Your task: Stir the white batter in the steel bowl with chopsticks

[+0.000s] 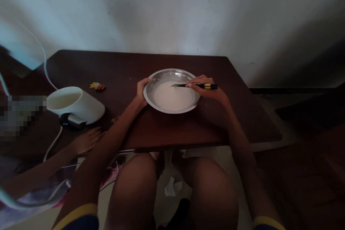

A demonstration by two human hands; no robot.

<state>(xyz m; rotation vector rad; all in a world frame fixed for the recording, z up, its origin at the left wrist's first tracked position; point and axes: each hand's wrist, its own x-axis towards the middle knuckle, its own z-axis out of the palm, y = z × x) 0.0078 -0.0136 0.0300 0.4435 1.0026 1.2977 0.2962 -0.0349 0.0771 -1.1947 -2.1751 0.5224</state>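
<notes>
A round metal bowl (172, 111) sits on the dark table, holding a pale, milky liquid (172, 97). My left hand (142, 90) grips its left rim, thumb over the edge and fingers mostly hidden behind the wall. Over the right rim, my right hand (207, 86) is closed around black chopsticks (203, 86) with gold bands. Their tips slant leftward into the liquid near the middle of the bowl.
On the left of the brown table (178, 136) stands a white mug-shaped appliance (88, 104) with a cable. A small colourful toy figure (97, 86) lies behind it. Another person's hand (86, 140) rests at the table's front edge. A pale wall (172, 14) rises behind.
</notes>
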